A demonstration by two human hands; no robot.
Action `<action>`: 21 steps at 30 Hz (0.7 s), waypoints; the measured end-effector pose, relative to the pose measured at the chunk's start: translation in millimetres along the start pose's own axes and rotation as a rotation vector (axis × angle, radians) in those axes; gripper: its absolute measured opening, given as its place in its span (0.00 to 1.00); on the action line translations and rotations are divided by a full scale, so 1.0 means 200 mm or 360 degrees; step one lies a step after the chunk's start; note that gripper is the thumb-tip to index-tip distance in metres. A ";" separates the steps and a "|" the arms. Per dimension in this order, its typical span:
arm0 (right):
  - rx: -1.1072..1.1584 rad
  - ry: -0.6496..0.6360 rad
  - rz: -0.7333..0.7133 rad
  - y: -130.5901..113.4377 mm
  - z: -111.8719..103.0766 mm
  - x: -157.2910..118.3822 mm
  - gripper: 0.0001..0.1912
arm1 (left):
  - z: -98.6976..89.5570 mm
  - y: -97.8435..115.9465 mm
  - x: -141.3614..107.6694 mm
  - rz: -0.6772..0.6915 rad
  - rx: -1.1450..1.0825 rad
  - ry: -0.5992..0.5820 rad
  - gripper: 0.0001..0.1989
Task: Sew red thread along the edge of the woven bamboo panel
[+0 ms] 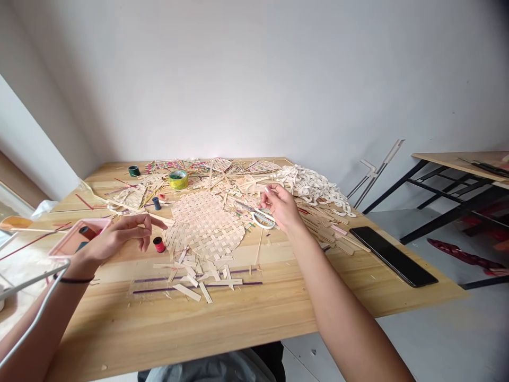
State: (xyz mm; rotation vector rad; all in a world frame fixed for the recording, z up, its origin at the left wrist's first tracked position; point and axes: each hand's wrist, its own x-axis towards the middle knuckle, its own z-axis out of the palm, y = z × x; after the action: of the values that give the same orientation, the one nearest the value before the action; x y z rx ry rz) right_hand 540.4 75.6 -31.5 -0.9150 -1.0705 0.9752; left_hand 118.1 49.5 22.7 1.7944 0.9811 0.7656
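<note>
My left hand [129, 233] hovers above the wooden table at the left, palm down, index finger stretched out and the others loosely bent, holding nothing I can see. Close to its fingertips stands a red thread spool [159, 244]. Right of it lies a woven mat of pale strips [207, 225], made of overlapping rounded pieces. My right hand [281, 208] is raised, thumb and fingers pinched together; what they hold, if anything, is too small to make out. White-handled scissors [263, 218] lie just beside and below this hand, blades pointing left.
Cut strip scraps [202, 276] and purple strips litter the front. Behind are yellow tape [178, 179], a blue spool [156, 203] and a green roll [134, 171]. A pink box [63, 244] stands left; white cord [314, 183] and a black phone [392, 254] lie right.
</note>
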 end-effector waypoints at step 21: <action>-0.0039 0.0359 -0.0103 0.03 -0.25 0.07 0.24 | -0.02 -0.14 0.04 -0.0069 -0.0592 0.0001 0.07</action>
State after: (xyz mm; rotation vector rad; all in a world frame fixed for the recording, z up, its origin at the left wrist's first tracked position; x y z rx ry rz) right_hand 589.9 84.5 -43.9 -0.9795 -0.9163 0.7863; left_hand 110.8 65.3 -1.8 1.4469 0.8132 0.8591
